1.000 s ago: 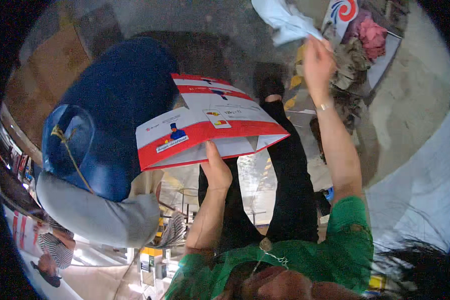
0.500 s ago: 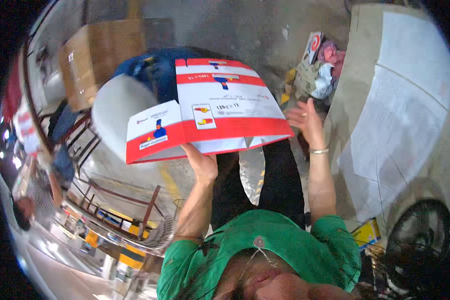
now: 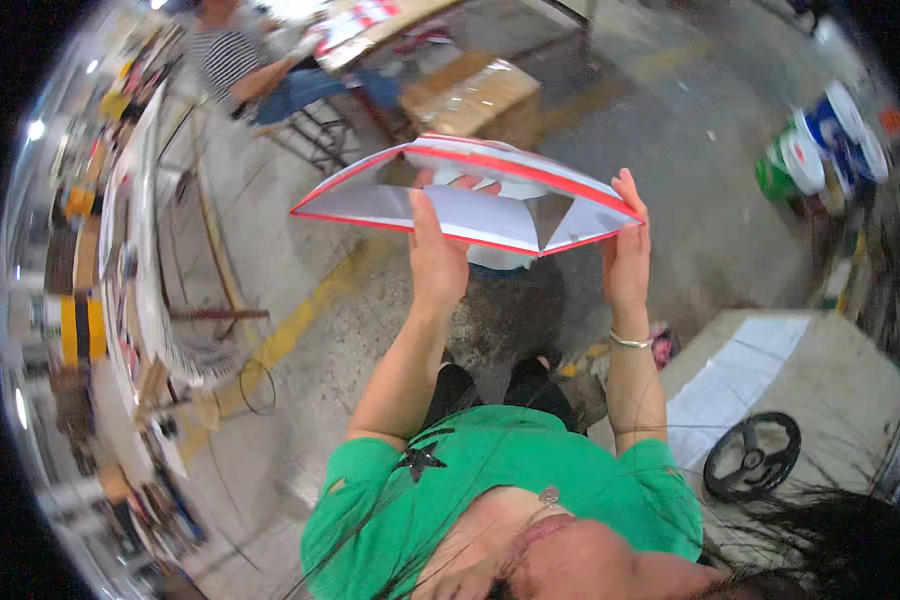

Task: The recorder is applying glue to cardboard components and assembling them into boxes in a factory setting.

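Holding, left hand (image 3: 439, 265): thumb and fingers pinching the near edge of the carton (image 3: 500, 222), I'd say to keep it spread.
Right hand (image 3: 626, 265): fingers straight against carton's right end, probably steadying it.
Carton: raised beyond the green shirt (image 3: 545, 440), screening what's behind.
Brown box (image 3: 475, 100): beyond carton.
Buckets (image 3: 832, 122): well right of carton.

Red edges, white inside: the carton (image 3: 485, 215) in the grip.
Beyond the grip, a brown box (image 3: 470, 95) and a dark-and-white striped top (image 3: 228, 58); nearer, a green shirt (image 3: 525, 440) (black star (image 3: 422, 461) on its front); leftward, a yellow floor line (image 3: 315, 308).
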The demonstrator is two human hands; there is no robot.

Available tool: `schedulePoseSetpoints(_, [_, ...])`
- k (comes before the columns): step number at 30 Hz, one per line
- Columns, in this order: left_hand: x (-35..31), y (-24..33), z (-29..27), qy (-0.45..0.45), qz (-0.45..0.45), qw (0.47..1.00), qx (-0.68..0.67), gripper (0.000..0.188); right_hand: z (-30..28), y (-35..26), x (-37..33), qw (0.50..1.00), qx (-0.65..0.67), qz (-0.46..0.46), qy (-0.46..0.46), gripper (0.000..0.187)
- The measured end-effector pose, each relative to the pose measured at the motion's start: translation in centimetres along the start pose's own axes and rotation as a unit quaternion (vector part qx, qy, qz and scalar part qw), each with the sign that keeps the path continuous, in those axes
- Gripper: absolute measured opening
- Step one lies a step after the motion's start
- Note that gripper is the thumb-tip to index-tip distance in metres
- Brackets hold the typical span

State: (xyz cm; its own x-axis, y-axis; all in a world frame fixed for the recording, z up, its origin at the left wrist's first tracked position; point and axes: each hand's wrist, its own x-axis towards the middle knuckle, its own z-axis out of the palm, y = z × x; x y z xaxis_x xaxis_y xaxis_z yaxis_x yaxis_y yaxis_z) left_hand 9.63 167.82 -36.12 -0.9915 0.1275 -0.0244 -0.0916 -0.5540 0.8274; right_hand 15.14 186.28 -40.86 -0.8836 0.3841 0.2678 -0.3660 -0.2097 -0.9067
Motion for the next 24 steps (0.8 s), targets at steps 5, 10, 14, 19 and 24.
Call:
schedulePoseSetpoints(5, [0.1, 9.5, -5.3, 0.032, 0.141, 0.989, 0.002, 0.067, 12.2, -0.4, 3.2, 0.99, 0.032, -0.056, -0.129, 0.054])
schedulePoseSetpoints(10, [-3.7, 18.5, -9.7, 0.045, 0.254, 0.966, 0.003, 0.061, 23.0, -3.1, 1.6, 0.966, 0.118, -0.017, -0.228, 0.049])
schedulePoseSetpoints(14, [-6.4, 23.3, -14.7, 0.125, 0.302, 0.938, 0.116, 0.06, 30.7, -2.1, -0.4, 0.963, 0.081, 0.066, -0.249, 0.041])
schedulePoseSetpoints(19, [-7.9, 25.1, -21.8, 0.178, 0.311, 0.932, 0.059, 0.057, 38.7, 0.8, -2.2, 0.947, 0.124, 0.072, -0.289, 0.039])
schedulePoseSetpoints(24, [-9.4, 25.0, -27.0, 0.227, 0.315, 0.912, -0.13, 0.058, 43.2, 2.9, -3.1, 0.917, 0.082, 0.061, -0.386, 0.037])
